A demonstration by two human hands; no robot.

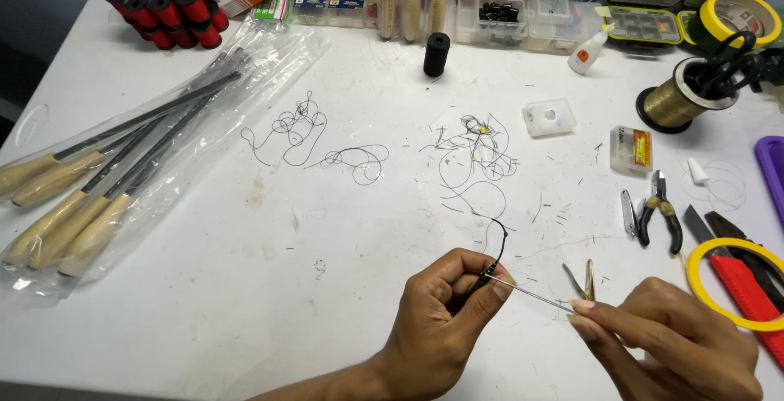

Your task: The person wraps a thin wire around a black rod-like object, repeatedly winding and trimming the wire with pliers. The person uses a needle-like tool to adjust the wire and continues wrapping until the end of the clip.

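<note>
Left hand pinches a black cord, right hand pinches a thin needle; bare table lies leftward.

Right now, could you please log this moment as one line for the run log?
left hand: pinches black line end | right hand: holds thin needle to it | nearby: small pliers, loose line tangle, white table

Bagged rods lie at the left of the counter, with tangled thread beside them toward the middle. Pliers lie to the right, spools at the far left corner, and boxes along the back edge.
</note>
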